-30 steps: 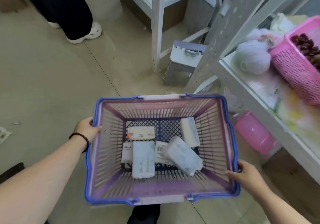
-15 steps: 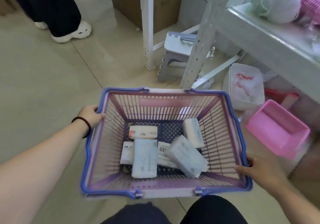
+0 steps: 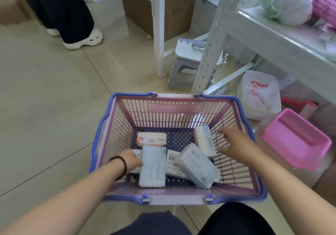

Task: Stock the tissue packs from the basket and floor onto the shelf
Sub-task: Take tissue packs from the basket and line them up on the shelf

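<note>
Your left hand (image 3: 131, 159) is low in the basket (image 3: 101, 134), fingers at the edge of a tissue pack (image 3: 152, 166), though whether they pinch it you cannot tell; get a firm grip before lifting. Your right hand (image 3: 236, 143) hovers spread over the right-hand packs. Six packs show, all in the basket on the floor.

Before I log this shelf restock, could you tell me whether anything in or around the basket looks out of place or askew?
Inside the basket, one large tissue pack lies tilted across its neighbours rather than flat. Beside the basket, a pink tray sits tipped on the floor. Nothing looks spilled or damaged.
</note>
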